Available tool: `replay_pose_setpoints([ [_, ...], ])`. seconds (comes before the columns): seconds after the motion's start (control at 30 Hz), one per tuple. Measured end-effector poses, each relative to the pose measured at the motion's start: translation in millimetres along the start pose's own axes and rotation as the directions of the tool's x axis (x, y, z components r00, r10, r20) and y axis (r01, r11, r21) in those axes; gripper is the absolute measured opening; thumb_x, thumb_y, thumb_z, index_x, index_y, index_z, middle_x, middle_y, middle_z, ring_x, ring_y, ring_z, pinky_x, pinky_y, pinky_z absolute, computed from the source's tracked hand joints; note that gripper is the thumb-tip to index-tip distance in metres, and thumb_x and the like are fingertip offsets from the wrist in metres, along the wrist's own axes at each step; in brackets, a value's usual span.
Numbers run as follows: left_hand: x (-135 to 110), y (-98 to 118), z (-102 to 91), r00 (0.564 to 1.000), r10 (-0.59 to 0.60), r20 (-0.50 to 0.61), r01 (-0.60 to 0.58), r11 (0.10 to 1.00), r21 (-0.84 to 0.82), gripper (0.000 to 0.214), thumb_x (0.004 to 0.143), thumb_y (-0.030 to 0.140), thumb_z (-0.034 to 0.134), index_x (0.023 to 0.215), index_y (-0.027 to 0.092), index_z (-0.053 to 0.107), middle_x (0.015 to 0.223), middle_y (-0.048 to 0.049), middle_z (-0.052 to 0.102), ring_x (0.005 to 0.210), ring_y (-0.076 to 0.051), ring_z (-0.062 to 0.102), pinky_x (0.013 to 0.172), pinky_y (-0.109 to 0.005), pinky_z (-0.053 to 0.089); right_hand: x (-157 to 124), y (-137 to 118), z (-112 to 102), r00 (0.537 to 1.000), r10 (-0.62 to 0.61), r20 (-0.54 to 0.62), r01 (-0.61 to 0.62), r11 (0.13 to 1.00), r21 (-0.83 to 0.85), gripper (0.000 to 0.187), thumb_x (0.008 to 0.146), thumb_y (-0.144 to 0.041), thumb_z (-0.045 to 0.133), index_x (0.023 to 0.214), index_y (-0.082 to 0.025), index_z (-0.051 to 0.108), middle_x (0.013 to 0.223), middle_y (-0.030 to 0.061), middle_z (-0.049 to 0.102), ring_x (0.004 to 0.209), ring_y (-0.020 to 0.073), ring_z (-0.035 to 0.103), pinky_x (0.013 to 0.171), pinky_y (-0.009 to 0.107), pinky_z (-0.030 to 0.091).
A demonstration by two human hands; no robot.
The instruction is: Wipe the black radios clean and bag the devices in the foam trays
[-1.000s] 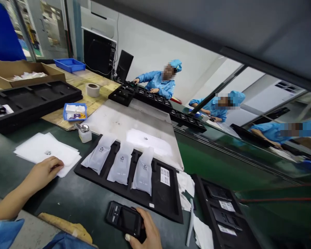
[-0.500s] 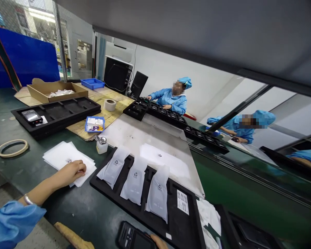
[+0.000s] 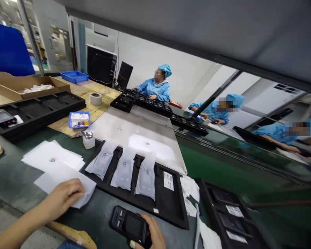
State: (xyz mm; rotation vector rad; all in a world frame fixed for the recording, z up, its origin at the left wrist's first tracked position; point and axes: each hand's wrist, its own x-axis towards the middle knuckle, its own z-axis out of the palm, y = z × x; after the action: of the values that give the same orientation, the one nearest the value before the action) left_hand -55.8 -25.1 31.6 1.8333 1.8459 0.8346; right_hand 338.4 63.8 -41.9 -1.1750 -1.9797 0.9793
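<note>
My left hand (image 3: 63,196) lies closed on a white foam bag (image 3: 67,183), which sits off the front of the bag stack (image 3: 52,158) towards me. My right hand (image 3: 150,235) grips a black handheld device (image 3: 128,226) at the bench's near edge, its screen facing up. Just beyond it lies a black tray (image 3: 168,204) holding three devices in white bags (image 3: 124,169) and a white label card (image 3: 168,180).
A small bottle (image 3: 88,139), a blue bin (image 3: 79,119), a tape roll (image 3: 95,98) and another black tray (image 3: 36,109) stand to the left. A tray with devices (image 3: 228,214) lies at the right. Several people in blue sit along the conveyor (image 3: 223,155).
My left hand has drawn one white bag off the stack towards me. The black device in my right hand has come back into full view as my head tilted.
</note>
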Motion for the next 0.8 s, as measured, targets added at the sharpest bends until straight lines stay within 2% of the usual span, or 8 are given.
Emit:
replay_pose_setpoints([
  [0.1, -2, 28, 52.6, 0.989, 0.143, 0.028, -0.143, 0.990, 0.007, 0.028, 0.103, 0.035, 0.044, 0.089, 0.025, 0.067, 0.090, -0.0029, 0.068, 0.085, -0.018, 0.066, 0.076, -0.027, 0.051, -6, -6, -6, 1.000, 0.005, -0.011, -0.005, 0.999, -0.054, 0.061, 0.066, -0.024, 0.075, 0.126, -0.025, 0.064, 0.124, 0.0079, 0.069, 0.114, 0.0321, 0.068, 0.094, 0.038, 0.058],
  [0.17, 0, 40, 81.7, 0.984, 0.179, 0.025, -0.179, 0.984, -0.006, 0.028, 0.103, 0.033, 0.043, 0.089, 0.025, 0.066, 0.091, -0.0036, 0.068, 0.085, -0.019, 0.066, 0.076, -0.029, 0.051, -14, -8, -9, 0.999, -0.009, -0.038, 0.006, 0.998, -0.065, 0.062, 0.068, -0.023, 0.076, 0.128, -0.024, 0.060, 0.124, 0.0075, 0.068, 0.114, 0.0301, 0.068, 0.097, 0.038, 0.057],
  [0.27, 5, 51, 108.3, 0.975, 0.220, 0.010, -0.219, 0.975, -0.029, 0.028, 0.103, 0.030, 0.043, 0.088, 0.024, 0.065, 0.089, -0.0039, 0.067, 0.083, -0.019, 0.064, 0.074, -0.029, 0.050, -29, -10, -9, 0.992, -0.001, -0.127, -0.009, 0.997, -0.077, 0.064, 0.070, -0.022, 0.075, 0.131, -0.024, 0.055, 0.123, 0.0069, 0.067, 0.113, 0.0281, 0.068, 0.097, 0.038, 0.057],
  [0.37, 10, 60, 117.0, 0.965, 0.261, -0.021, -0.262, 0.964, -0.053, 0.023, 0.103, 0.028, 0.046, 0.089, 0.024, 0.064, 0.089, -0.0030, 0.067, 0.084, -0.018, 0.063, 0.075, -0.028, 0.051, -39, -14, -8, 0.975, 0.003, -0.221, -0.027, 0.994, -0.105, 0.063, 0.072, -0.023, 0.075, 0.131, -0.023, 0.053, 0.120, 0.0074, 0.066, 0.109, 0.0276, 0.068, 0.093, 0.037, 0.058],
  [0.47, 14, 66, 118.2, 0.954, 0.291, -0.073, -0.296, 0.953, -0.061, 0.019, 0.101, 0.027, 0.051, 0.089, 0.025, 0.065, 0.096, -0.0029, 0.067, 0.092, -0.018, 0.063, 0.081, -0.028, 0.052, -40, -23, -9, 0.966, -0.018, -0.259, -0.018, 0.991, -0.133, 0.060, 0.075, -0.026, 0.075, 0.131, -0.024, 0.053, 0.116, 0.0071, 0.067, 0.105, 0.0273, 0.069, 0.089, 0.037, 0.059],
  [0.57, 16, 67, 120.0, 0.960, 0.260, -0.107, -0.268, 0.961, -0.070, 0.018, 0.100, 0.029, 0.054, 0.089, 0.026, 0.067, 0.104, -0.0032, 0.068, 0.100, -0.020, 0.063, 0.087, -0.030, 0.053, -38, -33, -12, 0.968, -0.018, -0.250, -0.012, 0.993, -0.118, 0.059, 0.075, -0.025, 0.074, 0.130, -0.025, 0.053, 0.113, 0.0058, 0.067, 0.102, 0.0261, 0.069, 0.086, 0.036, 0.059],
  [0.8, 16, 65, 122.9, 0.976, 0.194, -0.103, -0.205, 0.972, -0.118, 0.022, 0.101, 0.036, 0.053, 0.087, 0.026, 0.069, 0.104, -0.0039, 0.071, 0.101, -0.021, 0.066, 0.086, -0.031, 0.056, -35, -40, -15, 0.977, -0.001, -0.211, -0.025, 0.992, -0.120, 0.055, 0.080, -0.034, 0.075, 0.130, -0.024, 0.054, 0.113, 0.0072, 0.066, 0.101, 0.0265, 0.069, 0.084, 0.036, 0.060],
])
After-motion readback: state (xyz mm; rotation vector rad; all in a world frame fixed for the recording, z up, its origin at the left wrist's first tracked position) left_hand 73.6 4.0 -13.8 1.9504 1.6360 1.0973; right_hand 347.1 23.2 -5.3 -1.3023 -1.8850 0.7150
